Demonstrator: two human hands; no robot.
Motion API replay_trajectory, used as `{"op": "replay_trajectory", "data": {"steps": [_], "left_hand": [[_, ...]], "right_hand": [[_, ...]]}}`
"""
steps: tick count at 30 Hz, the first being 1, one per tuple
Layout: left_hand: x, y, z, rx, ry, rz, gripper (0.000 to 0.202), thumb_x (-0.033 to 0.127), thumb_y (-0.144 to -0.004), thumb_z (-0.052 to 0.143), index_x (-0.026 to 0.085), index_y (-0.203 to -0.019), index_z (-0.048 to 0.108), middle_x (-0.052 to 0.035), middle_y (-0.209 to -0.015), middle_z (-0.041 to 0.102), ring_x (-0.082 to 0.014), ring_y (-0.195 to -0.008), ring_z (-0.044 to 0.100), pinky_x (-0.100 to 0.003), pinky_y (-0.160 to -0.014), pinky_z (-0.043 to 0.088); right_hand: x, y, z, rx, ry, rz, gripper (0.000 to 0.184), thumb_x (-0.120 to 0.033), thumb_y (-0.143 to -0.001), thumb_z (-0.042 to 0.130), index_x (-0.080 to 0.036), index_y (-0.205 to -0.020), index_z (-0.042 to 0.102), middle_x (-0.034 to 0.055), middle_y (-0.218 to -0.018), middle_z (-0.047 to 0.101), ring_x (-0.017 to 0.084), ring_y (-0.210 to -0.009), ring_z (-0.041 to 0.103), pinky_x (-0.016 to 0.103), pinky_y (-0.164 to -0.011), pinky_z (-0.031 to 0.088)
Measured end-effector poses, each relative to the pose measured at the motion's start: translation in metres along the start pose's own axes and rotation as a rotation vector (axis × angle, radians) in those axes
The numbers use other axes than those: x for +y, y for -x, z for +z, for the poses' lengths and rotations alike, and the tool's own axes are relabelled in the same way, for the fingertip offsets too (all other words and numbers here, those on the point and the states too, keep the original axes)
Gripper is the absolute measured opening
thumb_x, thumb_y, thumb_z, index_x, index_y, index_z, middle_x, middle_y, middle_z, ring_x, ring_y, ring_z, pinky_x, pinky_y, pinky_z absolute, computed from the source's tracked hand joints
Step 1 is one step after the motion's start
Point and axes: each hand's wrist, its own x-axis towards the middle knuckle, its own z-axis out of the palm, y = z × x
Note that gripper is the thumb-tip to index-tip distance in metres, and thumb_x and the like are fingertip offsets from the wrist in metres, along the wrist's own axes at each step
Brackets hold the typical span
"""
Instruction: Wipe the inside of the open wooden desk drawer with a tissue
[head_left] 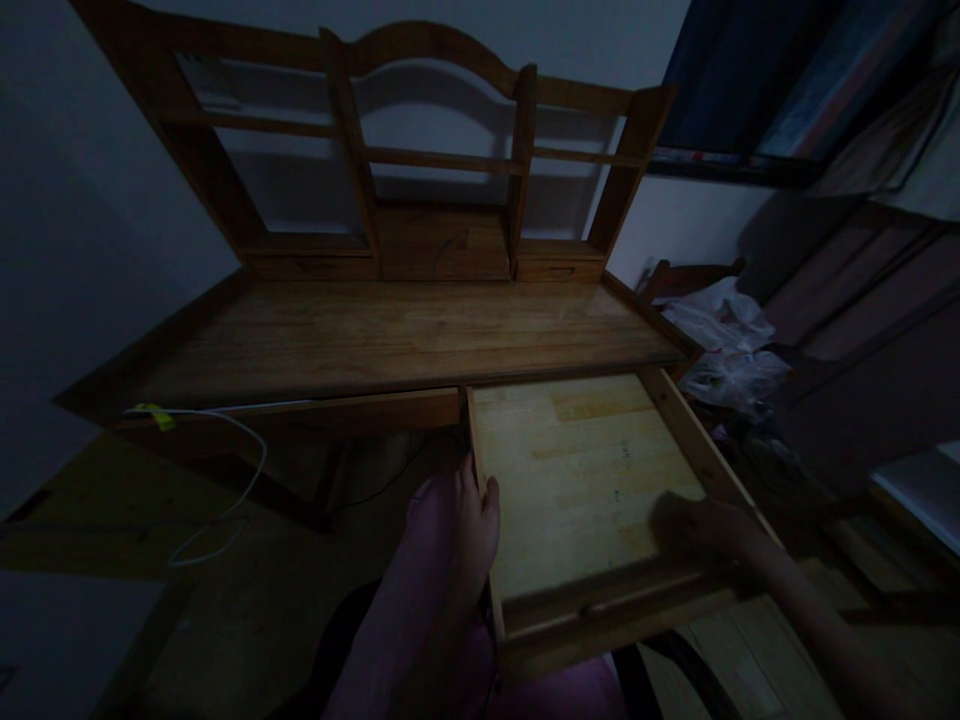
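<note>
A wooden drawer (585, 480) with a pale bottom board juts out from the right front of a wooden desk (420, 330). No loose object is visible in it. My left hand (477, 525) is closed on the drawer's left side wall, its thumb near the top edge. My right hand (701, 525) reaches over the right side wall into the drawer's near right part. Its fingers are dark and bunched, and I cannot see whether they hold anything. A shadow falls on the board beside that hand.
A wooden hutch (435, 165) rises at the back of the desk. A white cable (259, 470) with a yellow tag hangs from its left front edge. Plastic bags (724, 320) are piled at the right, by a chair back (694, 277). My legs are under the drawer.
</note>
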Motion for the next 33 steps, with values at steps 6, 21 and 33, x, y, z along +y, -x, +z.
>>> {"op": "replay_trajectory", "data": {"steps": [6,21,33], "left_hand": [[-0.005,-0.001,0.003,0.006,0.015,-0.003,0.05,0.03,-0.095,0.046,0.014,-0.142,0.045,-0.0192,-0.141,0.053,-0.028,-0.133,0.049,-0.044,-0.113,0.038],[-0.012,-0.001,0.005,0.009,0.006,0.033,0.049,0.027,-0.095,0.045,0.016,-0.143,0.044,-0.0173,-0.142,0.053,-0.0276,-0.133,0.048,-0.045,-0.113,0.037],[0.004,0.0,-0.007,0.024,-0.177,0.091,0.047,0.03,-0.094,0.048,0.019,-0.14,0.051,-0.015,-0.132,0.062,-0.03,-0.125,0.056,-0.048,-0.111,0.038]], "right_hand": [[-0.032,0.007,-0.013,-0.196,-0.01,-0.035,0.028,-0.027,-0.072,0.062,-0.02,-0.094,0.078,0.0154,-0.091,0.077,0.032,-0.082,0.073,0.036,-0.069,0.05],[-0.034,-0.055,-0.073,0.579,-0.158,-0.262,0.031,-0.015,-0.083,0.05,-0.016,-0.106,0.071,0.0138,-0.105,0.073,0.025,-0.09,0.07,0.031,-0.078,0.051],[-0.069,-0.059,-0.023,0.322,-0.296,-0.364,0.033,-0.002,-0.069,0.052,-0.018,-0.089,0.073,0.0079,-0.099,0.068,0.018,-0.088,0.064,0.026,-0.083,0.048]]}}
